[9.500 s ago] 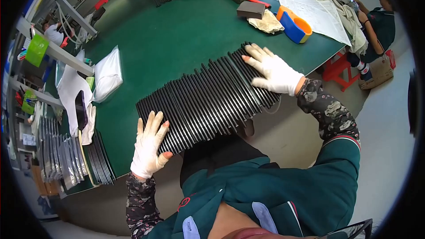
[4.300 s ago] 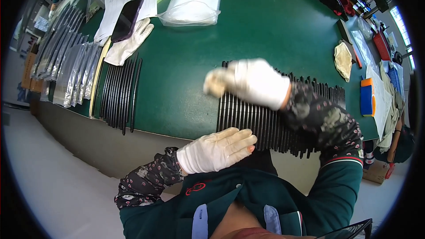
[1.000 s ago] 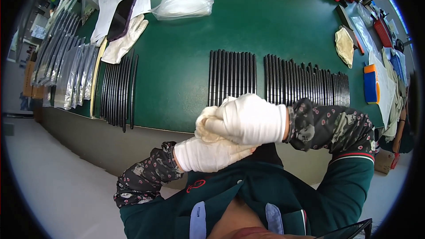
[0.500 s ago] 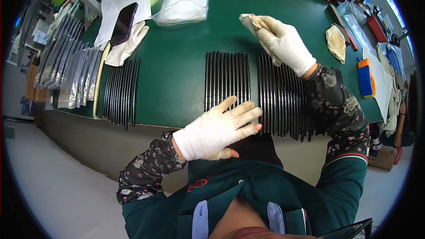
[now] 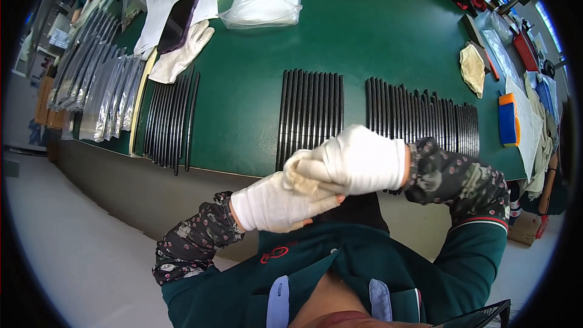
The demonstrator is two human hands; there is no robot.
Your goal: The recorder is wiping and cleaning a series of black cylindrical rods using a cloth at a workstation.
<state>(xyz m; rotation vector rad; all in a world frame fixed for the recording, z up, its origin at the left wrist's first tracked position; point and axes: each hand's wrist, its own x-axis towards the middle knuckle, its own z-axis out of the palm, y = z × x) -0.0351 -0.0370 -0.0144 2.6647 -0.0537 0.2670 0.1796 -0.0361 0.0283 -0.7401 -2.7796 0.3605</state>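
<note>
The right hand (image 5: 358, 161) pinches a cream cloth (image 5: 299, 170) and presses it onto the left hand (image 5: 276, 203), which lies flat with fingers together, palm up; the cloth sits between the two gloves, just off the near edge of the green table (image 5: 255, 85). Just beyond the hands on that table lies the near strip group (image 5: 311, 112), its long axis running away from the person, with a second strip group (image 5: 425, 118) farther right, nearer the right hand.
</note>
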